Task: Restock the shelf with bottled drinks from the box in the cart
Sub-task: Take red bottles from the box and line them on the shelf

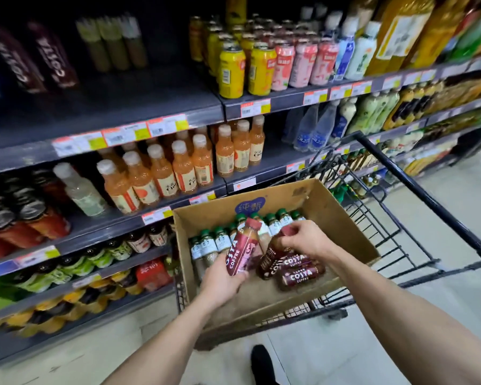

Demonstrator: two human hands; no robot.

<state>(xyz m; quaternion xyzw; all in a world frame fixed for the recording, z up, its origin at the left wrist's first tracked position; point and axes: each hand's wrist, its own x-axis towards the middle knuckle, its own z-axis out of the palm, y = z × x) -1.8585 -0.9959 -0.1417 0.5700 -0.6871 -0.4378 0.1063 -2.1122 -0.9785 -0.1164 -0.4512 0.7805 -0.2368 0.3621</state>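
Note:
An open cardboard box (342, 220) sits in the black wire cart (417, 187). Inside it stand several green-capped bottles (220, 240), and dark red Costa coffee bottles (300, 273) lie on their sides. My left hand (222, 282) grips the base of one Costa bottle (240, 247), lifted and tilted above the box. My right hand (306, 238) pinches the cap of another Costa bottle (275, 255) that leans among the lying ones. Two Costa bottles (36, 56) stand on the top shelf at far left, with bare shelf (139, 98) beside them.
Shelves run along the left and back, packed with orange juice bottles (161, 173), yellow and pink cans (261, 68) and other drinks. The cart's handle bar (428, 195) stretches to the right. A dark shoe (263, 362) shows on the pale floor below.

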